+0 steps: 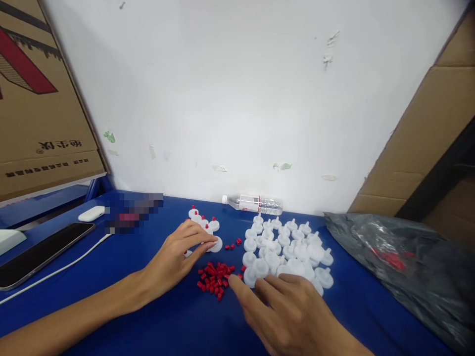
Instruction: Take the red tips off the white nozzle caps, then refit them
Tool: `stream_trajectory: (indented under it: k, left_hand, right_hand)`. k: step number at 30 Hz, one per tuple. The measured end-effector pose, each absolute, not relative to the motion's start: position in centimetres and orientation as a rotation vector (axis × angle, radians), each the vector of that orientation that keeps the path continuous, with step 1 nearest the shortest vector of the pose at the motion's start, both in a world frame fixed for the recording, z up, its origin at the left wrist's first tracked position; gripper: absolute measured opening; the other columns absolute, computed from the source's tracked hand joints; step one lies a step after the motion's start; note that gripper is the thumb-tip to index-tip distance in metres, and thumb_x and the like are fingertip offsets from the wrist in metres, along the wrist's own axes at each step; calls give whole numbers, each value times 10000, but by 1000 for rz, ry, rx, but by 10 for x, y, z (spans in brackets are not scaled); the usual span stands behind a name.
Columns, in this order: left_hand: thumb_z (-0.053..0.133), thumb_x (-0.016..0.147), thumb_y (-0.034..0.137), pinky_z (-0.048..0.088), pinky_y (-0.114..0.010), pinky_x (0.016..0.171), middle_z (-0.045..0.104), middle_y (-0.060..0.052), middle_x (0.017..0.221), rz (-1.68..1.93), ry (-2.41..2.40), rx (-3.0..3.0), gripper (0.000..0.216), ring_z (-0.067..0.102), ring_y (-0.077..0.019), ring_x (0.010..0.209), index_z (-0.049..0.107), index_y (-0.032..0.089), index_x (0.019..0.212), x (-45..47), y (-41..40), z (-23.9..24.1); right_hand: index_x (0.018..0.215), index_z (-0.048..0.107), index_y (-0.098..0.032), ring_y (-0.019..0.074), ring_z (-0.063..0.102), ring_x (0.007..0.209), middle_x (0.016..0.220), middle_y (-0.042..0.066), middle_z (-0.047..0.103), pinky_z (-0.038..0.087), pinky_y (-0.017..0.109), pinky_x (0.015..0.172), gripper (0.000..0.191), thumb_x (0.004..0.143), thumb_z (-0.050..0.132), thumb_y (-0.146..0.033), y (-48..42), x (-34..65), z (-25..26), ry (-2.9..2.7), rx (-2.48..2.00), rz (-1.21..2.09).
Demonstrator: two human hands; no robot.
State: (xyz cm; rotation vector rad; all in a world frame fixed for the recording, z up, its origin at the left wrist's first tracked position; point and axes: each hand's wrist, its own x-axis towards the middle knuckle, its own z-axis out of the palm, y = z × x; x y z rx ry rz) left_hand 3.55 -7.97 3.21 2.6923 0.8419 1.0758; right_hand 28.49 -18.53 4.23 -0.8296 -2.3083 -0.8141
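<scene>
On the blue table lies a small heap of red caps between my two hands. My left hand rests on the table with its fingers curled, the fingertips closed on a white round part. Behind it sit a few white parts with red caps fitted. My right hand lies with fingers stretched out, the index tip touching the edge of the red heap. A large cluster of plain white parts spreads just beyond my right hand.
A clear water bottle lies on its side by the white wall. A dark plastic bag holding red pieces fills the right side. At left are a phone, a white cable and a cardboard box.
</scene>
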Motion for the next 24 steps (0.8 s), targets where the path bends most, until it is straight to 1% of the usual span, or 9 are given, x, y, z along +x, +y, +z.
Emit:
stream_trajectory:
  k: [3, 6, 9, 13, 15, 17, 20, 22, 24]
  left_hand:
    - [537, 1054, 198, 497, -344, 910, 723, -41, 1036, 1024, 786, 2741, 202, 587, -200, 993, 707, 220, 1162, 36, -78, 30]
    - [524, 1058, 190, 496, -344, 905, 714, -50, 1038, 1001, 732, 2761, 211, 575, -203, 992, 703, 218, 1167, 37, -78, 29]
    - [499, 1067, 190, 500, -341, 890, 708, -60, 1031, 945, 721, 2782, 223, 568, -206, 987, 698, 205, 1165, 37, -77, 28]
    - [490, 1068, 187, 507, -350, 904, 699, -64, 1056, 845, 792, 2841, 244, 568, -217, 1023, 693, 210, 1200, 36, -75, 26]
    - [486, 1067, 187, 511, -361, 907, 693, -68, 1075, 826, 836, 2859, 258, 569, -224, 1037, 688, 213, 1225, 35, -74, 26]
    - [482, 1067, 191, 515, -369, 899, 690, -73, 1080, 820, 859, 2867, 268, 568, -227, 1035, 683, 210, 1243, 34, -74, 26]
    - [472, 1069, 182, 512, -375, 899, 687, -78, 1087, 812, 852, 2875, 273, 563, -228, 1035, 674, 204, 1251, 33, -75, 26]
    - [465, 1070, 173, 505, -380, 901, 683, -77, 1091, 816, 851, 2884, 269, 558, -230, 1033, 671, 203, 1240, 33, -75, 26]
    - [466, 1068, 167, 493, -391, 908, 678, -73, 1089, 826, 863, 2899, 259, 552, -232, 1024, 670, 206, 1222, 33, -74, 26]
  right_hand:
    - [1167, 665, -137, 122, 570, 486, 646, -17, 631, 341, 307, 458, 247, 970, 516, -139, -184, 285, 40, -2302, -847, -814]
    - [1177, 653, -133, 132, 598, 534, 723, 2, 663, 346, 316, 479, 272, 920, 564, -133, -181, 287, 38, -2309, -944, -812]
    - [1150, 655, -136, 155, 617, 617, 787, 25, 678, 369, 317, 514, 266, 888, 610, -132, -178, 290, 39, -2255, -1039, -857]
    - [1074, 663, -163, 211, 632, 763, 821, 46, 676, 416, 328, 587, 198, 878, 641, -146, -173, 291, 39, -2214, -1113, -887]
    - [1034, 664, -180, 235, 637, 828, 835, 51, 678, 451, 347, 668, 159, 877, 648, -158, -171, 290, 38, -2218, -1146, -869]
    - [1004, 668, -185, 254, 643, 889, 855, 54, 687, 471, 390, 792, 129, 877, 649, -168, -168, 290, 36, -2223, -1155, -856]
    - [951, 683, -185, 265, 647, 987, 919, 62, 715, 433, 442, 959, 76, 883, 649, -192, -165, 290, 32, -2236, -1140, -844]
    - [935, 698, -180, 270, 640, 1062, 987, 73, 734, 398, 450, 1021, 73, 893, 653, -218, -164, 290, 30, -2247, -1118, -848]
    - [950, 714, -169, 277, 624, 1125, 1047, 85, 745, 364, 460, 1065, 108, 897, 661, -247, -164, 291, 28, -2261, -1099, -864]
